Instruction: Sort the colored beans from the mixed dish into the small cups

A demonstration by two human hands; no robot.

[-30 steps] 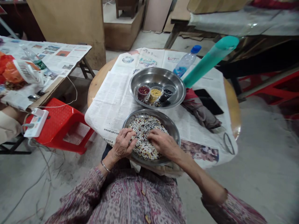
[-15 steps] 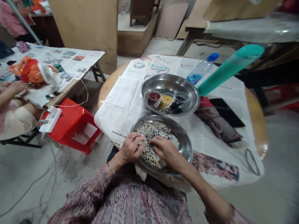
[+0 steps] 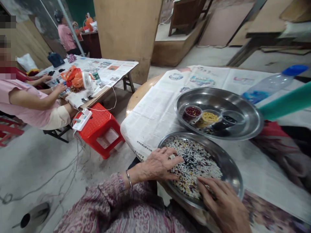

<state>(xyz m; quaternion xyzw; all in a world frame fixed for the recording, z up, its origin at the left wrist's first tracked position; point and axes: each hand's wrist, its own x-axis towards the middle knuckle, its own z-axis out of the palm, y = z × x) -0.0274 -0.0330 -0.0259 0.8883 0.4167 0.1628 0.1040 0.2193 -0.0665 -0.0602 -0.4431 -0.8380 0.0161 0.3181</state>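
Observation:
A steel basin (image 3: 234, 173) close to my body holds a layer of mixed beads or grains (image 3: 191, 158), mostly white with black, yellow and dark red ones. Over its left side my left hand (image 3: 162, 163) is open, fingers spread and touching the grains. At the right front rim my right hand (image 3: 222, 200) reaches in, fingers stretched out close together, its tips on the grains. Just behind, a second steel basin (image 3: 250, 111) holds clear cups of dark red pieces (image 3: 193, 111), yellow pieces (image 3: 210, 117) and black pieces (image 3: 230, 118).
Newspaper (image 3: 148, 118) covers the round table. A plastic bottle (image 3: 267, 84), a green tube (image 3: 289, 102) and a dark cloth (image 3: 279, 152) lie to the right. On the left stand a red stool (image 3: 97, 121) with a power strip (image 3: 82, 120) and a seated person (image 3: 29, 100) at another table.
The view has swung left and closer. My hands have moved apart: the left has spread its fingers, the right has shifted to the basin's right front. A dark patch of grains now shows between them.

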